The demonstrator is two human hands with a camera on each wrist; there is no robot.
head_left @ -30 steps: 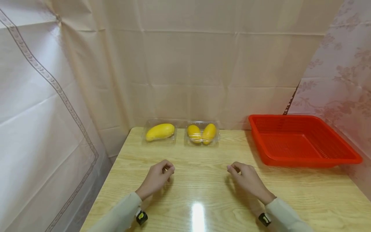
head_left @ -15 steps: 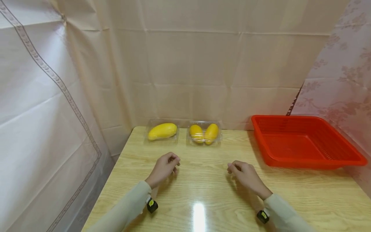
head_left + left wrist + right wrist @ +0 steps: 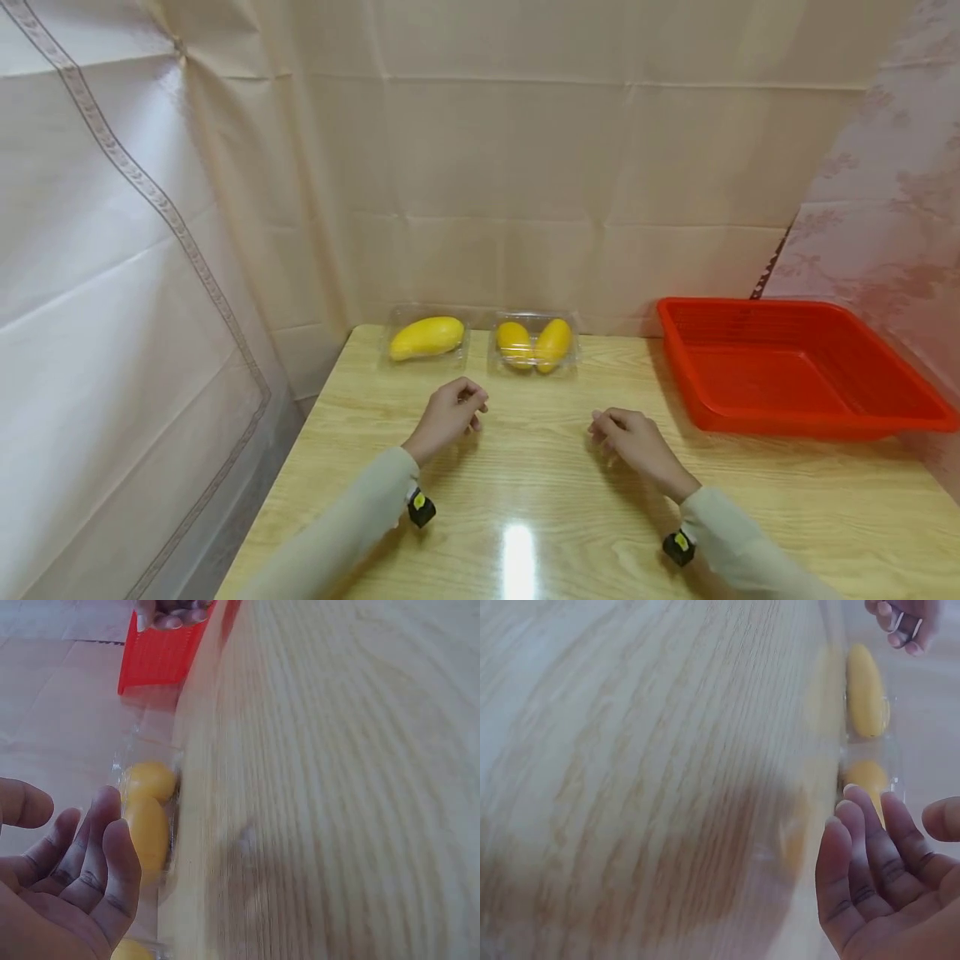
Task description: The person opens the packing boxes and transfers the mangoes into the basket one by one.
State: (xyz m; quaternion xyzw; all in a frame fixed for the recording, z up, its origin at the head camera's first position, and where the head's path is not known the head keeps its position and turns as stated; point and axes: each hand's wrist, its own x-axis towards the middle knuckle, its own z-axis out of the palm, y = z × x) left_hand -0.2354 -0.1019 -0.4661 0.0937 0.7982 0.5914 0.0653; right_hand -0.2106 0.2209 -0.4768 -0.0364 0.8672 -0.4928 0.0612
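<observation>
Two clear plastic boxes stand side by side at the back of the wooden table. In the left box [image 3: 392, 361] lies one long yellow fruit [image 3: 427, 337], mango-like. The right box [image 3: 574, 360] holds two orange-yellow mangoes [image 3: 553, 340]. My left hand [image 3: 448, 414] hovers above the table in front of the boxes, fingers loosely bent, with nothing in it. My right hand [image 3: 636, 440] is held over the table, left of the red basket [image 3: 697, 404], fingers relaxed and holding nothing. Both wrist views show gaps between thumb and fingers, with mangoes beyond.
The red plastic basket stands on the right side of the table [image 3: 555, 467]. Beige cloth [image 3: 495, 150] hangs right behind the boxes. A pale cloth [image 3: 135, 292] hangs on the left and a flowered one [image 3: 885, 192] on the right.
My left hand has moved forward and to the right, closer to the boxes. The right hand has shifted only slightly forward. The head view has turned a little left.
</observation>
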